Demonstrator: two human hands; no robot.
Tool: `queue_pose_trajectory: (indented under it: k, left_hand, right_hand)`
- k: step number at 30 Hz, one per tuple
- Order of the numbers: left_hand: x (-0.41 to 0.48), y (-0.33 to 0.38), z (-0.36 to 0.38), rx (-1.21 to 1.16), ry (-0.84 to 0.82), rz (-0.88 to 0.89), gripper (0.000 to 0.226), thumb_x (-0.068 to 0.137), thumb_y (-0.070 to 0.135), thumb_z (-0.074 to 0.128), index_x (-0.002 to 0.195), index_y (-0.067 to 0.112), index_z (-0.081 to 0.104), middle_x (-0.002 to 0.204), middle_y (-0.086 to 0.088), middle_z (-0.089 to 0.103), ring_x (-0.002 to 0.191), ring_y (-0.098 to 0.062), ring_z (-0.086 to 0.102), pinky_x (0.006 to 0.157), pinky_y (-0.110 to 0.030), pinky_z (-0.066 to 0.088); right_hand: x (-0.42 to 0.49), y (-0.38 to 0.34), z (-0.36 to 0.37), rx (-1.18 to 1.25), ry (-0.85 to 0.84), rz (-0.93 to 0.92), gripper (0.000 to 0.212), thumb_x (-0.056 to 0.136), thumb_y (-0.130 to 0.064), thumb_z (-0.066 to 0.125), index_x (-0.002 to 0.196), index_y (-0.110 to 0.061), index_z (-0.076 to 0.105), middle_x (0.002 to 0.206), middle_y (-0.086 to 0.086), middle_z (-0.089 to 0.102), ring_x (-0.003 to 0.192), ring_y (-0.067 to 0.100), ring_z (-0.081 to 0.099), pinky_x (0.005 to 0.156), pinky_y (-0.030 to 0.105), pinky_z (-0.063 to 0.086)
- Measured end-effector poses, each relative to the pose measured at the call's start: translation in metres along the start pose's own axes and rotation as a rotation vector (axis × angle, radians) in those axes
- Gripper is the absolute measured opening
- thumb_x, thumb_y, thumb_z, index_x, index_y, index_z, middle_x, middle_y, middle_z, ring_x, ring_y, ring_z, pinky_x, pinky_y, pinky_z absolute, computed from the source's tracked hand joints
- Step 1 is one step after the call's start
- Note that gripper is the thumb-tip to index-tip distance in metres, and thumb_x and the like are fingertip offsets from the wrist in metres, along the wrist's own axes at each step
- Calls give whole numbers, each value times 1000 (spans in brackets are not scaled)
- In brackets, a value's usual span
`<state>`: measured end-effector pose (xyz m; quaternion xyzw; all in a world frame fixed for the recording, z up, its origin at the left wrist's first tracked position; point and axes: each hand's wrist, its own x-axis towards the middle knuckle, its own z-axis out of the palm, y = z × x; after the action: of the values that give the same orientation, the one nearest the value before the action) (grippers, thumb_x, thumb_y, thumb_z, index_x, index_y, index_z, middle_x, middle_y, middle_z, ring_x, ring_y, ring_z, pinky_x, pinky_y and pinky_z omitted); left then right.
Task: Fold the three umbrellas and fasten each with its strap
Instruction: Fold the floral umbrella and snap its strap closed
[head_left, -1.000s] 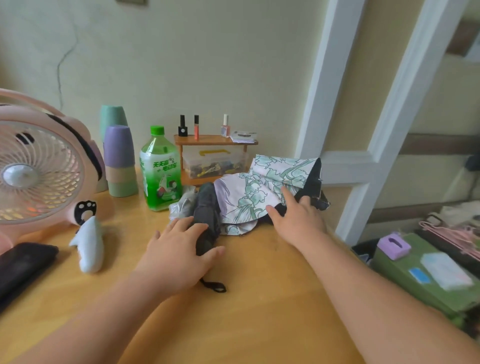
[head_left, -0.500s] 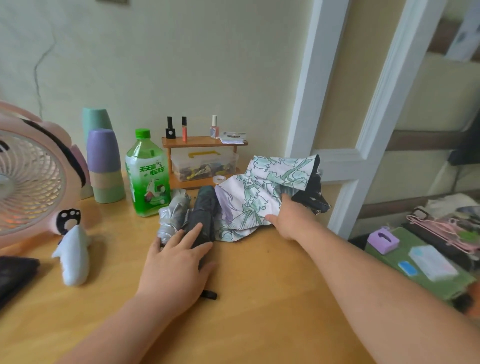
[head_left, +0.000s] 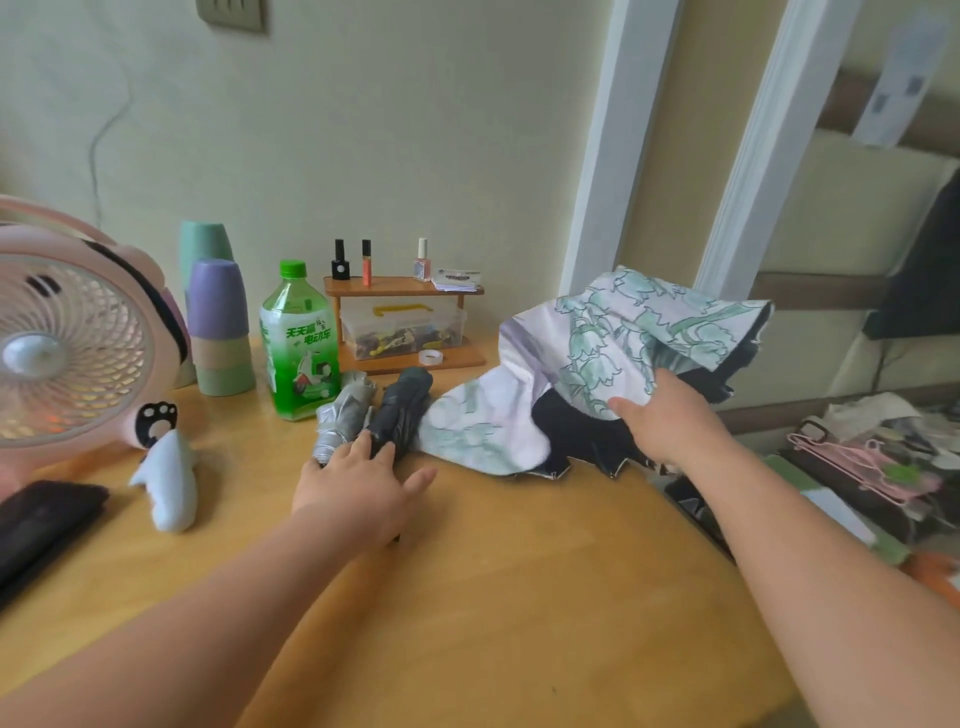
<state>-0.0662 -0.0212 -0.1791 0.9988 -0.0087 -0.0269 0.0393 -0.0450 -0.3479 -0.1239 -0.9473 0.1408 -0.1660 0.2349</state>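
Right of centre, floppy white fabric umbrella (head_left: 613, 332): green flower print, black lining. Centre: dark grey folded umbrella (head_left: 402, 410), silver folded umbrella (head_left: 343, 415).

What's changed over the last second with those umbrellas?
The right hand has taken hold of the floral umbrella and pulled its canopy up and rightward, away from the dark umbrella. The left hand stays resting on the dark umbrella; silver umbrella unmoved.

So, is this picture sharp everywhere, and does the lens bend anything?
Head view: soft even light, no harsh glare; floral umbrella and right hand fairly sharp; the white door frame leans from the wide lens; clutter at the right edge is blurred.
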Motion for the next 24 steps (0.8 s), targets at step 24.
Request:
queue_pose_trajectory:
  k: [24]
  left_hand:
    - [-37,3,1,-274,241,-26,68,100,59,37,154,19,36,164,-7,25,149,-29,26,119,-46,22]
  right_hand:
    - [-86,-46,-147,215,349,-40,43,94,-42,66,127,-15,65,125,12,67,99,29,59,82,33,40]
